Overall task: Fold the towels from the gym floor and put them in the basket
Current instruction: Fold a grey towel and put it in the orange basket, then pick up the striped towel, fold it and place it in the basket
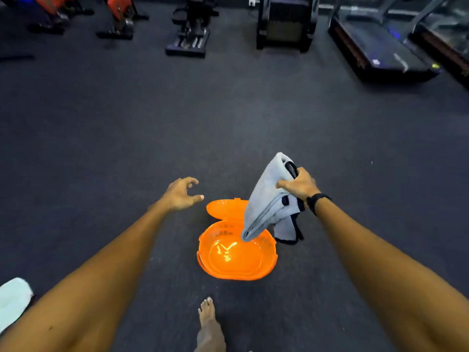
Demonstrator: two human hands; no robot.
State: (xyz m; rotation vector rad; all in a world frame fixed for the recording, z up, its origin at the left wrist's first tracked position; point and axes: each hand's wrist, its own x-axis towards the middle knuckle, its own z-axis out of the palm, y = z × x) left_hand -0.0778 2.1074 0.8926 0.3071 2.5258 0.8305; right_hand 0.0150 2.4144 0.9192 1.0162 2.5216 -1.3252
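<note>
Two hands over a gym floor: right hand [299, 185] grips a grey towel [266, 199] above the basket [253, 274]; left hand [181, 194] spread, holding nothing.

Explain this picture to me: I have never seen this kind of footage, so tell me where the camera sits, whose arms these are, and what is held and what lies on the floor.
There is no machine here. One camera worn on a person's head looks forward and down, so both arms are the wearer's own. The right hand grips a folded grey towel above an open orange basket standing on the dark gym floor. The left hand hovers empty, fingers loosely curled. A pale towel lies at the lower left, a bare foot shows below, and a treadmill stands behind.
</note>
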